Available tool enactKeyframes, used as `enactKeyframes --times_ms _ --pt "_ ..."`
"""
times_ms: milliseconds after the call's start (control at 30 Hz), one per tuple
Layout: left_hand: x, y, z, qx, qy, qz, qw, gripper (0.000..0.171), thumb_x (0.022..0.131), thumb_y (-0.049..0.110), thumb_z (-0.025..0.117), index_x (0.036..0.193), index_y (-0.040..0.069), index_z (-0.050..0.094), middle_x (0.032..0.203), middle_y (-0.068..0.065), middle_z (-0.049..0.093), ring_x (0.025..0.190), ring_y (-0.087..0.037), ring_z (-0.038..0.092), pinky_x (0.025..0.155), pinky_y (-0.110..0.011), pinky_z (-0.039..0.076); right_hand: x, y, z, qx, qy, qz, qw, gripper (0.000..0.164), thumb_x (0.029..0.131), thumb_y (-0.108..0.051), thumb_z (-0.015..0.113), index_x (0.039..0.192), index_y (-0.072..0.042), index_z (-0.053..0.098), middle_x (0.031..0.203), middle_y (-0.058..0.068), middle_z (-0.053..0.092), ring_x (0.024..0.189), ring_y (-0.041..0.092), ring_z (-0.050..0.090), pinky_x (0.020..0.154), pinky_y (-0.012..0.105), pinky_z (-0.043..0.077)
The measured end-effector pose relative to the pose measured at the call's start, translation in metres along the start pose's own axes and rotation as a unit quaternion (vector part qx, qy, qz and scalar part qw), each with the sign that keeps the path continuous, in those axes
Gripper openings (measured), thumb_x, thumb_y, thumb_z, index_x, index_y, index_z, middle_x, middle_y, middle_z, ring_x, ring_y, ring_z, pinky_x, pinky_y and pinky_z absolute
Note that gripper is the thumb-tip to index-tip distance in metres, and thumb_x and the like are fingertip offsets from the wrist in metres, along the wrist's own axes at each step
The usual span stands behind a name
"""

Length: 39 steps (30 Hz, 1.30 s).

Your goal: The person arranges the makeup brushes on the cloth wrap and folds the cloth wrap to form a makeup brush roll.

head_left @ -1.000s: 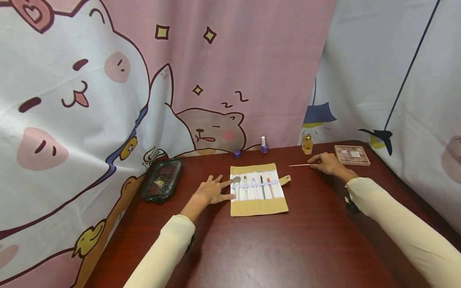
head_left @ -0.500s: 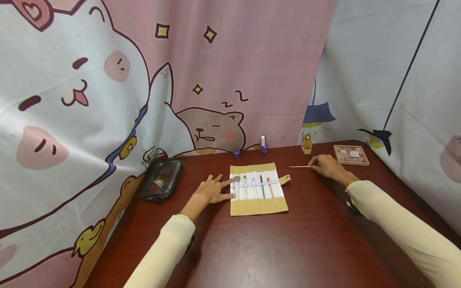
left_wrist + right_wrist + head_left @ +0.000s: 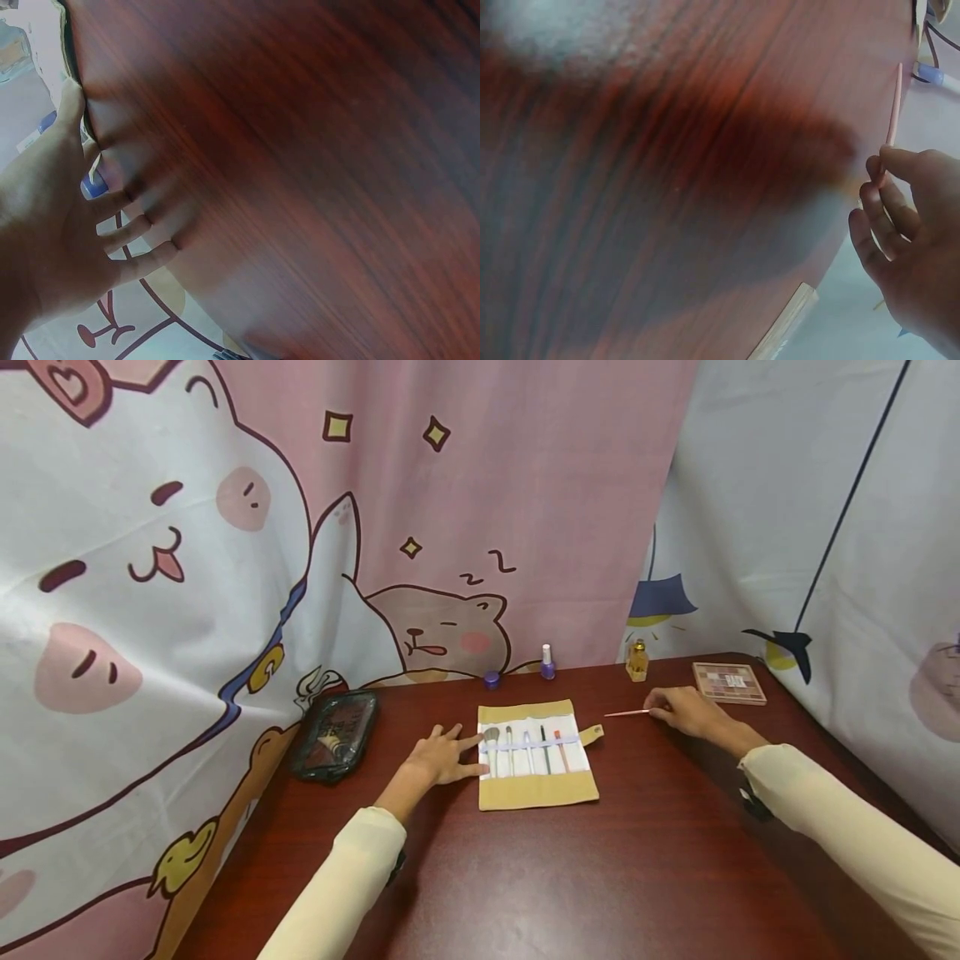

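A tan brush roll (image 3: pixel 538 793) lies unfolded at mid-table, several makeup brushes (image 3: pixel 512 753) tucked under its lilac band. My left hand (image 3: pixel 441 757) spreads its fingers beside it; the thumb and a finger rest on its left edge, and the left wrist view shows the fingers extended over the wood. To the roll's right, my right hand (image 3: pixel 684 710) pinches a slim pink makeup brush (image 3: pixel 626 713) between thumb and fingertips. Its bare tapered end (image 3: pixel 895 97) points left toward the roll's snap tab (image 3: pixel 592 734); the other end is hidden in the fingers.
Along the back stand a small purple jar (image 3: pixel 491 679), a purple nail polish bottle (image 3: pixel 547 662) and a golden perfume bottle (image 3: pixel 637 662). An eyeshadow palette (image 3: pixel 729 683) lies beyond the right hand. A black clear-topped pouch (image 3: pixel 336 735) sits at the left.
My right hand has shifted slightly nearer and to the right with the pink makeup brush, whose tip sits a little lower. The left hand and brush roll stay in place.
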State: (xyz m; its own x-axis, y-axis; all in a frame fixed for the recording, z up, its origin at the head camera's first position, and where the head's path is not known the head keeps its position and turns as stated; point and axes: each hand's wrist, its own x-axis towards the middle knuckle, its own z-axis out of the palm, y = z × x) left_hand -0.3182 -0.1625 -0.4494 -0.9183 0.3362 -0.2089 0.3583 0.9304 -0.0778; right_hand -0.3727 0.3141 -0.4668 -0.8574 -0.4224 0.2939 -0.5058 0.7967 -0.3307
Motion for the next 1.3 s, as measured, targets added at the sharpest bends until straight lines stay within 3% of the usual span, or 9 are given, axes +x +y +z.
enactKeyframes --times_ms 100,233,300,367,467,533,767,1100,1300 --pt "0.0 -0.001 0.001 0.0 0.001 0.001 1.0 0.082 0.092 0.084 0.041 0.162 0.043 0.032 0.169 -0.011 0.029 0.147 -0.038 0.035 0.104 -0.054 0.048 -0.002 0.0 -0.002 0.023 0.019 -0.007 1.0 0.006 0.095 -0.008 0.075 0.098 -0.003 0.073 0.086 0.001 0.073 0.082 0.022 0.068 0.075 0.044 0.053" --pt "0.0 -0.001 0.002 0.0 0.003 0.002 1.0 0.081 0.092 0.084 0.041 0.162 0.043 0.033 0.169 -0.011 0.029 0.147 -0.038 0.035 0.104 -0.054 0.048 -0.002 -0.003 -0.008 0.074 0.07 -0.012 0.995 0.011 0.092 -0.003 0.077 0.103 -0.003 0.075 0.086 0.005 0.074 0.082 0.025 0.068 0.075 0.05 0.052" --pt "-0.001 -0.001 0.001 -0.001 0.004 0.002 1.0 0.081 0.092 0.084 0.042 0.162 0.042 0.033 0.169 -0.011 0.03 0.147 -0.038 0.036 0.104 -0.054 0.048 -0.001 -0.006 -0.012 0.1 0.098 -0.01 0.99 0.015 0.091 -0.002 0.078 0.106 0.0 0.074 0.087 0.011 0.074 0.083 0.027 0.068 0.092 0.059 0.048" --pt "-0.001 -0.001 0.001 -0.001 0.004 0.002 1.0 0.082 0.092 0.084 0.041 0.162 0.042 0.033 0.169 -0.011 0.03 0.147 -0.038 0.036 0.103 -0.053 0.049 0.001 -0.009 -0.015 0.121 0.118 0.006 0.986 0.019 0.091 -0.005 0.079 0.11 -0.001 0.074 0.09 0.013 0.076 0.082 0.022 0.071 0.095 0.052 0.049" --pt "-0.002 -0.001 0.001 -0.002 0.007 0.004 1.0 0.082 0.092 0.083 0.042 0.162 0.041 0.035 0.169 -0.012 0.031 0.147 -0.039 0.036 0.103 -0.054 0.049 0.002 -0.012 -0.018 0.173 0.131 0.04 0.975 0.026 0.092 -0.006 0.078 0.116 0.001 0.072 0.097 0.019 0.077 0.083 0.009 0.071 0.095 0.028 0.051" --pt "-0.003 -0.001 0.001 0.0 0.007 0.005 1.0 0.082 0.093 0.083 0.042 0.162 0.042 0.034 0.169 -0.012 0.031 0.147 -0.039 0.035 0.103 -0.053 0.049 0.002 -0.014 -0.019 0.206 0.132 0.06 0.968 0.029 0.093 -0.007 0.078 0.121 0.002 0.071 0.104 0.021 0.076 0.084 0.002 0.07 0.073 0.015 0.051" --pt "-0.005 0.001 -0.001 -0.001 0.007 0.006 1.0 0.081 0.093 0.083 0.042 0.162 0.041 0.034 0.169 -0.012 0.031 0.148 -0.039 0.035 0.104 -0.054 0.048 0.004 -0.019 -0.018 0.271 0.133 0.062 0.951 0.034 0.096 -0.004 0.073 0.127 0.007 0.065 0.113 0.035 0.069 0.085 -0.005 0.068 0.07 0.015 0.054" --pt "-0.002 0.0 -0.001 -0.001 0.01 0.003 0.9999 0.081 0.093 0.083 0.043 0.162 0.041 0.035 0.168 -0.012 0.032 0.147 -0.039 0.036 0.103 -0.054 0.048 0.022 -0.042 -0.026 0.253 0.126 0.057 0.957 0.037 0.099 -0.006 0.071 0.133 0.004 0.065 0.12 0.028 0.071 0.095 0.014 0.074 0.073 0.024 0.059" --pt "-0.004 0.001 -0.002 -0.005 0.014 0.007 0.9999 0.081 0.093 0.082 0.044 0.162 0.04 0.036 0.168 -0.013 0.032 0.146 -0.04 0.036 0.102 -0.055 0.049 0.031 -0.057 -0.022 0.26 0.097 0.054 0.959 0.032 0.1 -0.011 0.07 0.13 0.0 0.07 0.122 0.026 0.071 0.096 0.017 0.076 0.069 0.019 0.056"
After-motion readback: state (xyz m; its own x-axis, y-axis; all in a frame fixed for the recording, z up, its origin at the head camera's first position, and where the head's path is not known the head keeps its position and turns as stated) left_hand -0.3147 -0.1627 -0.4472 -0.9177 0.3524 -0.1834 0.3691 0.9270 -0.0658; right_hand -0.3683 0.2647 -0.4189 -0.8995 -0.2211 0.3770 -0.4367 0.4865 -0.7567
